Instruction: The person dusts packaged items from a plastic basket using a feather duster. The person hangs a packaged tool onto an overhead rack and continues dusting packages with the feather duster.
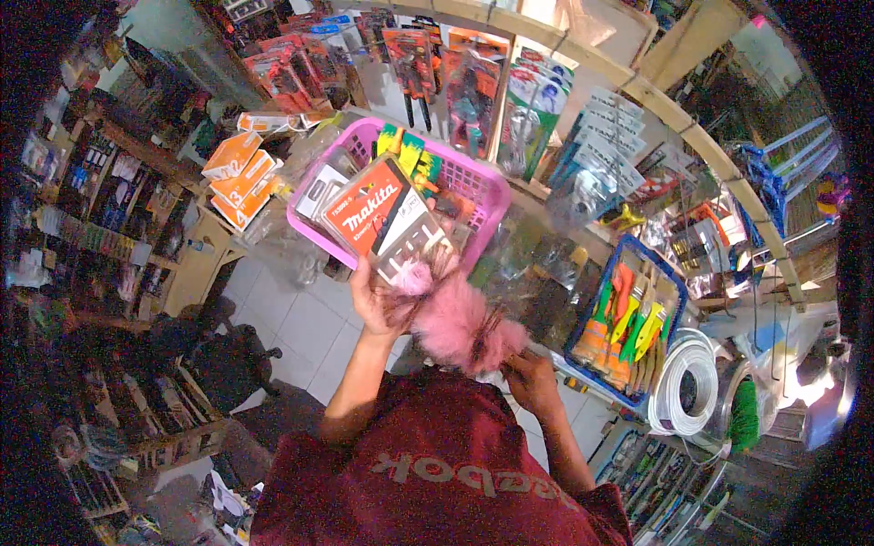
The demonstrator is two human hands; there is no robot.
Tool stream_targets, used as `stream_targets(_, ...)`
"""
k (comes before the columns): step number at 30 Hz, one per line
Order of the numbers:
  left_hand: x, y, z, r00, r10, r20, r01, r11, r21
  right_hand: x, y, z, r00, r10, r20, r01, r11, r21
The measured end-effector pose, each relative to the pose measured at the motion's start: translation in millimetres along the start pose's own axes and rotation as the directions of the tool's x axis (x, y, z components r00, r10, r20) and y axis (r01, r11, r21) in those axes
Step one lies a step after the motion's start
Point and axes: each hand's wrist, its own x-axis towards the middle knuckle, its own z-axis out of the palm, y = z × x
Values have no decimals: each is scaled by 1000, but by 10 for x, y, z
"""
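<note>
Two closed grips: left hand [375, 305] at the stiff-looking Makita pack [378, 217], right hand [531, 378] around the pink duster's [451, 318] right end, likely light, soft, best held there.

Package [381, 217] sits before basket [484, 227]; brush tray [594, 296] right.

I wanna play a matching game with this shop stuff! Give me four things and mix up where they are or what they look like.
Things:
1. Makita package
2. Duster
3. Paintbrushes
4. Coil

Matches:
A. In the blue-rimmed tray
B. White and wound in rings
C. Held in the left hand
D. Pink and fluffy

Right pairs: 1-C, 2-D, 3-A, 4-B
</note>
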Motion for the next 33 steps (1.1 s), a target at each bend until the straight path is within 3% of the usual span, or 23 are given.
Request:
stream_targets(2, 48, 103, -178, 994, -11, 110, 23, 994, -108, 145, -130, 4, 994, 35, -102, -30, 998, 47)
stream_targets(3, 67, 134, -224, 999, 5, 36, -3, 999, -53, 245, -250, -13, 979, 31, -199, 0, 988, 157)
stream_targets(5, 60, 260, -276, 999, 38, -3, -38, 994, 100, 277, -295, 86, 982, -127, -141, 133, 990, 36)
stream_targets(6, 51, 347, -250, 998, 52, -23, -47, 983, 179, 288, -359, 116, 990, -133, -53, 134, 991, 26)
stream_targets(7, 91, 416, -137, 999, -18, -42, 13, 993, -115, 299, -424, 146, 990, -138, 35, 138, 990, 17)
stream_targets(10, 134, 511, -549, 1000, -16, -13, 15, 998, -65, 484, -555, 174, 998, 62, 13, -62, 997, 39)
stream_targets(11, 136, 537, -639, 1000, -21, 1, 21, 995, -96, 524, -581, 228, 998, 15, -66, -9, 996, 91)
stream_targets(14, 168, 759, -598, 1000, 12, -7, -12, 999, -43, 493, -733, 387, 984, -103, 143, 112, 992, -55)
stream_targets(15, 212, 772, -715, 975, 8, -223, -13, 1000, -20, 527, -815, 452, 982, -166, 85, 165, 986, 25)
stream_targets(18, 289, 877, -971, 1000, -5, 3, 5, 992, -128, 661, -865, 541, 995, 80, -62, -74, 993, 87)
stream_targets(19, 292, 928, -997, 995, -62, -76, 53, 993, -109, 689, -1002, 560, 983, 116, -145, -88, 979, 184)
stream_targets(22, 331, 1041, -1173, 995, -68, -75, 60, 993, -102, 634, -1129, 713, 978, -206, 12, 206, 978, 44)
stream_targets(23, 340, 1086, -1193, 989, -91, -115, 89, 996, -27, 617, -1105, 835, 984, -177, -8, 177, 982, 59)
stream_targets(26, 445, 1234, -1198, 968, -30, 250, 146, 875, -462, 660, -1109, 971, 970, 22, -241, -18, 1000, 17)
stream_targets(27, 469, 1268, -1231, 972, -31, 231, 137, 879, -457, 702, -1167, 1027, 954, 11, -299, 28, 992, 125)
stream_targets(30, 507, 1341, -1360, 993, -35, 111, 71, 937, -341, 599, -1366, 1079, 997, -69, -23, 66, 991, -117)
stream_targets(31, 526, 1366, -1396, 994, -33, 102, 66, 941, -331, 551, -1275, 1162, 999, -30, -12, 28, 985, -171)
stream_targets(33, 556, 1416, -1420, 992, -45, 115, 82, 937, -339, 602, -1292, 1272, 965, 82, -248, -72, 996, 49)
